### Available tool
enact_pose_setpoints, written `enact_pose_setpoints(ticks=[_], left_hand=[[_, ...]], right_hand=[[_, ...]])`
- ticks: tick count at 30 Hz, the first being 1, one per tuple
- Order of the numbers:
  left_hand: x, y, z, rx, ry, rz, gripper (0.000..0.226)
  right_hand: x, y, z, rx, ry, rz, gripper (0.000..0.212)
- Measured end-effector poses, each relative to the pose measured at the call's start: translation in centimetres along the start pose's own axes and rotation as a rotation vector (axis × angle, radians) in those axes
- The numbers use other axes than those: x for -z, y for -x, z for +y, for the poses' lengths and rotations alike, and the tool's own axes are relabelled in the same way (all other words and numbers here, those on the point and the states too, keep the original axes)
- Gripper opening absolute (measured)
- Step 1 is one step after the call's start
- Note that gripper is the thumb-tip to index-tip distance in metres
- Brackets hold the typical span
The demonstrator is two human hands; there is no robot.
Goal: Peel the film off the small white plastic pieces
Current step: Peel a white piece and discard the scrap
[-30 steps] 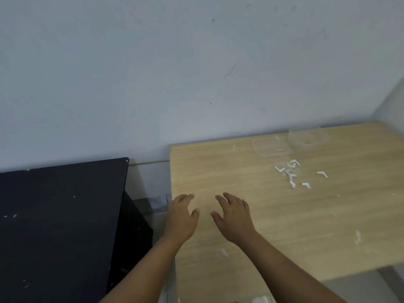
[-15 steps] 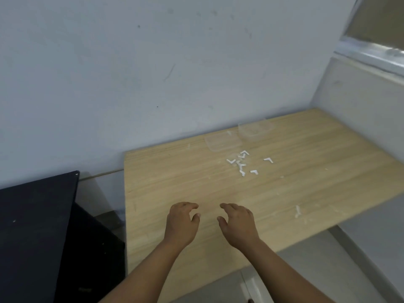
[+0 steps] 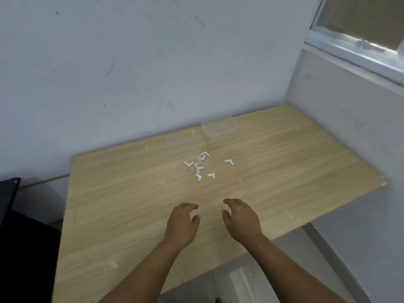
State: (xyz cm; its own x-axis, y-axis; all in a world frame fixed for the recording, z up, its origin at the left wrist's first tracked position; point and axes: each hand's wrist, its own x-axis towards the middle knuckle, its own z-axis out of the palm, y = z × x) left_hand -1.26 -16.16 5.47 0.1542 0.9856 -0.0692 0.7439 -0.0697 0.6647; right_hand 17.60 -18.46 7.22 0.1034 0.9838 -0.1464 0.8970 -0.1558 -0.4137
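Peeling not yet begun; nothing is held.

Nearest, the left hand (image 3: 182,224) and right hand (image 3: 241,217) are seen side by side above the wooden table (image 3: 131,215), fingers loosely curled and relaxed, gripping nothing. Farther off, well apart from both, the small white plastic pieces (image 3: 200,166) lie scattered mid-table, apparently all still to be picked up and peeled. Beyond them, two clear plastic containers (image 3: 219,127) are set near the wall.
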Motion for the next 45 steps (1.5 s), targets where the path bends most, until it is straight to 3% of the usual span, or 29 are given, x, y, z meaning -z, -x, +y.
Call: enact_pose_setpoints(ticks=[23,45], left_hand=[[-2.3,-10.8,0.8,-0.018,0.009,-0.076,0.031],[-2.1,-14.4,0.8,0.297,0.007,-0.004,0.035]], right_hand=[[0.9,-12.6,3.0,-0.161,-0.041,-0.004,0.022],[-2.9,-23.5,-1.8,0.112,-0.142,-0.233,0.033]])
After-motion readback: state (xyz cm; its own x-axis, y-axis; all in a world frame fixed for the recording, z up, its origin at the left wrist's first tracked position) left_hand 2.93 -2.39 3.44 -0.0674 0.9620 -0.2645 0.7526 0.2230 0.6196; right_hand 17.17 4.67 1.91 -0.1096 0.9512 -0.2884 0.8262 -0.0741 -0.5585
